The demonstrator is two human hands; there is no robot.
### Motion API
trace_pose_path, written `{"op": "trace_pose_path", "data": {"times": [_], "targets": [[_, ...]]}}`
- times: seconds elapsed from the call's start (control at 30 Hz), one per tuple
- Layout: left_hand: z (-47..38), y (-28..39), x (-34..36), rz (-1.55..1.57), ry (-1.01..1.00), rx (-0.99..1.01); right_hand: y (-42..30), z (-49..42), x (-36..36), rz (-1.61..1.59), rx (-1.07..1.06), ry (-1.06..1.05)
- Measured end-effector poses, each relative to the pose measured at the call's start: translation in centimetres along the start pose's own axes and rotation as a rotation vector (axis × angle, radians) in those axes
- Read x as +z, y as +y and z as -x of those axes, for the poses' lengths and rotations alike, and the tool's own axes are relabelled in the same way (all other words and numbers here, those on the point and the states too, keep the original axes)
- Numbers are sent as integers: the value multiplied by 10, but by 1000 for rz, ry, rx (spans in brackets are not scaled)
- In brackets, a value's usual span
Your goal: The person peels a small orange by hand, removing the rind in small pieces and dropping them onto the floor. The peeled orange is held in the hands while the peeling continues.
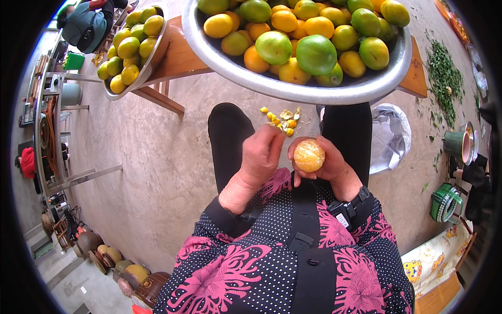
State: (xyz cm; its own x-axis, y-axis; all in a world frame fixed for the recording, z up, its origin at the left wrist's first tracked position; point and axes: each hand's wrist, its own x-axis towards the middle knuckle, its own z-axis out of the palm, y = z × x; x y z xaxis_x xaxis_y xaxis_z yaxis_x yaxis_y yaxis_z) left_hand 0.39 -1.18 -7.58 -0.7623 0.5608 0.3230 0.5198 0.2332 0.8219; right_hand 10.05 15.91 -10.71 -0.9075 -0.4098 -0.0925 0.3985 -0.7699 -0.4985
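Cupped in my right hand [333,165] is a peeled mandarin orange [309,156], its segments bare and streaked with white pith. My left hand [262,155] hovers just left of the fruit, apart from it, with thumb and fingers drawn together. Any small scrap between those fingertips would be hidden; I see none. Both hands are above my lap, between my knees. Pieces of yellow peel [289,122] lie on the concrete floor beyond them. In front stands a wide metal basin [298,91] heaped with green and orange citrus fruit [316,55].
The basin rests on a wooden bench [416,72]; a second bowl of citrus [128,48] stands further left. A white woven sack [388,137] sits beside my right leg. Green leaves [445,74] are strewn at right, near a green basket [445,202]. Other people are at the edges.
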Motion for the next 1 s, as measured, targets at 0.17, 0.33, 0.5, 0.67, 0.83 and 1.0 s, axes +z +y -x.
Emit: {"op": "trace_pose_path", "data": {"times": [0.17, 0.33, 0.5, 0.67, 0.83, 1.0], "targets": [[0, 4, -8, 421, -12, -349, -6, -1, 13, -16, -111, 36], [0, 18, -12, 510, -225, -285, -11, -3, 24, 99, -198, 176], [-1, 20, -4, 392, -208, -206, -9, -4, 29, 171, -212, 274], [0, 12, -9, 311, -202, -331, -16, 1, 26, 285, -165, 200], [-2, 14, -15, 713, -181, -424, -17, 3, 26, 290, -125, 216], [-6, 22, -21, 462, -299, -181, -13, -1, 26, 236, -148, 219]]}}
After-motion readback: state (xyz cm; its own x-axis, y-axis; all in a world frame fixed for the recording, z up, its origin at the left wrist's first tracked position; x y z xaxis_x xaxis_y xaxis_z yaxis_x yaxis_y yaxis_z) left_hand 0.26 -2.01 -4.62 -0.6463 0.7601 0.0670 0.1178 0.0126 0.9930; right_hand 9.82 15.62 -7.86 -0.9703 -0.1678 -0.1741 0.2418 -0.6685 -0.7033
